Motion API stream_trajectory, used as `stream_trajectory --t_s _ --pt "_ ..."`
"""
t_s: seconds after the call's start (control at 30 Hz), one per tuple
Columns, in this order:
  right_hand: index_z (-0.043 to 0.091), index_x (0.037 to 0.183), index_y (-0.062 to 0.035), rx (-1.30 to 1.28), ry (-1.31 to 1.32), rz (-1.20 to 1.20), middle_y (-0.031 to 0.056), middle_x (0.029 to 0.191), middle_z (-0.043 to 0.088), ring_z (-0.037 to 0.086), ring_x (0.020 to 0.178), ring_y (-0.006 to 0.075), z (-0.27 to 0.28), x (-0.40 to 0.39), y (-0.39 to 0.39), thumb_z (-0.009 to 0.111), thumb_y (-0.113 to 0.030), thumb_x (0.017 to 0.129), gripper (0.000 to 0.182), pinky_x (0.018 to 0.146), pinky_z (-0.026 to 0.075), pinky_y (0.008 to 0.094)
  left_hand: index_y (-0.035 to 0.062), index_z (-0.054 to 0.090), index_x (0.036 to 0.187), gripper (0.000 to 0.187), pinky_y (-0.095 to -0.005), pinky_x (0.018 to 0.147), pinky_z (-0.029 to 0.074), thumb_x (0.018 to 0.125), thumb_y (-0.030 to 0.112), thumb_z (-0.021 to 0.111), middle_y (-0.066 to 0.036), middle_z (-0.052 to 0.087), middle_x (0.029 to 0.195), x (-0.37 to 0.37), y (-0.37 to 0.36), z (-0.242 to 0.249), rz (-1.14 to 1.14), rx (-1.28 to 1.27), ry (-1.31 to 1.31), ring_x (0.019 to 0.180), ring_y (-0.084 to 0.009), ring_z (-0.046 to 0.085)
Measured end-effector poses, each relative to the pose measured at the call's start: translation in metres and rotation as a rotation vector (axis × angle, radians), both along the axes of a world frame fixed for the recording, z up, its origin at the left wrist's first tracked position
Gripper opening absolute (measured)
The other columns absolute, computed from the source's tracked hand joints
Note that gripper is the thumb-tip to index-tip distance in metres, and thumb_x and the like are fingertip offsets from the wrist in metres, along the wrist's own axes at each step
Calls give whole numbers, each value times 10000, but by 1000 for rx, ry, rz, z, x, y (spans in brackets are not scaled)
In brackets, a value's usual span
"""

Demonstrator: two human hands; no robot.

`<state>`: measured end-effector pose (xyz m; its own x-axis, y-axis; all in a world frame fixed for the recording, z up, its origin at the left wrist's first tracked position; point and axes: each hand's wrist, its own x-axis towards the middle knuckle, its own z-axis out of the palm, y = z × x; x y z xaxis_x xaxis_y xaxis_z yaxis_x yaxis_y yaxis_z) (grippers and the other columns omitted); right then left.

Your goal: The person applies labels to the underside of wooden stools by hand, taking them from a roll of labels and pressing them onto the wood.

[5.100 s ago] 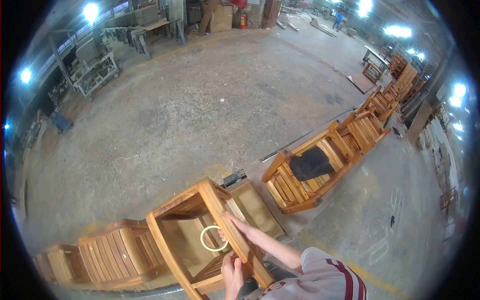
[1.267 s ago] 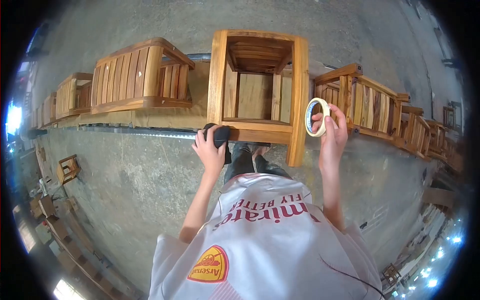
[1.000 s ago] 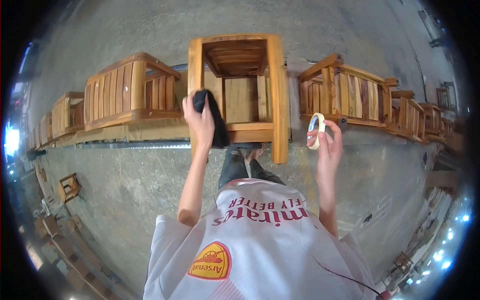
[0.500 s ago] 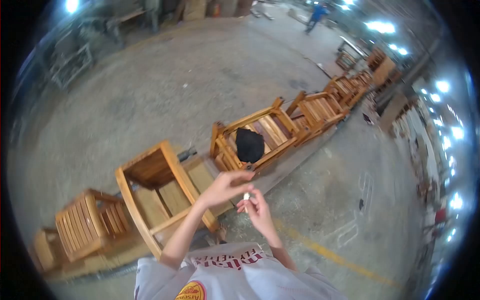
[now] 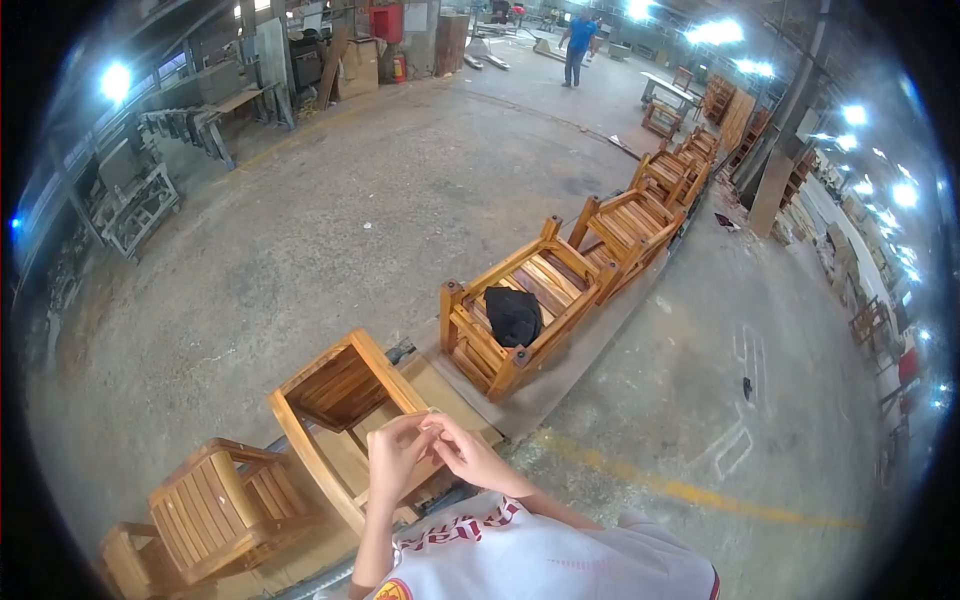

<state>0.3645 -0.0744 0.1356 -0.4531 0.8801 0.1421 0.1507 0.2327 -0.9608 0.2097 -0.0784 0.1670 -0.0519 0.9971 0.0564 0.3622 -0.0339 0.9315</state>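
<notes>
My left hand [image 5: 393, 458] and my right hand [image 5: 468, 455] meet in front of my chest, fingertips touching and closed. A small pale bit shows at the fingertips, too small to name, and the fingers hide most of whatever is between them. Just behind them is a wooden chair frame [image 5: 312, 440] tipped on its side, nearest to my left hand. Farther ahead, an upturned wooden chair [image 5: 470, 350] carries a black cloth-like bundle [image 5: 513, 317] on its slats.
More wooden chairs [image 5: 630, 222] run in a line along a low platform [image 5: 590, 350] to the back right. A slatted chair [image 5: 205, 512] lies at lower left. A person in a blue top [image 5: 578, 45] stands far off. A yellow line [image 5: 700, 495] crosses the concrete floor.
My hands have come together and moved lower and to the left in view. The small white piece seen in my right hand is now mostly hidden. The view has shifted.
</notes>
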Motion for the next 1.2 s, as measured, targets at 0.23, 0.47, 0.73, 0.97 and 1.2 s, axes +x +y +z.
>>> stream_trajectory --t_s 0.23,0.47,0.73,0.97,1.2 --pt "365 1390 -93 -67 50 87 61 861 612 602 705 121 9 -24 -3 465 26 939 478 649 481 269 -40 723 968 203 -290 805 519 792 61 733 -132 717 959 -27 -15 -24 74 -66 -232 865 -142 660" --pt "333 1433 -99 -133 49 91 57 804 604 581 654 103 8 -24 0 461 21 945 518 604 472 262 -30 736 916 163 -298 802 523 780 58 753 -126 701 1004 -30 -19 -26 98 -25 -339 877 -163 658" --pt "476 1094 -32 -20 52 -62 45 713 608 551 560 91 -7 -23 3 481 -44 971 123 531 433 244 25 753 925 144 -243 718 501 781 34 751 -103 681 953 -24 -18 -24 72 173 -135 838 -144 627" --pt "487 1082 -30 7 59 -70 51 741 620 558 593 102 -14 -26 1 496 -69 971 118 540 436 247 14 750 908 139 -253 711 509 770 34 753 -113 686 926 -27 -15 -19 120 169 -76 824 -155 632" --pt "490 1116 -25 -51 64 -69 57 774 622 609 696 113 -10 -30 -1 493 -53 965 153 583 456 257 0 741 874 104 -261 682 510 773 26 746 -110 688 872 -33 -17 -17 50 235 -18 792 -157 632"
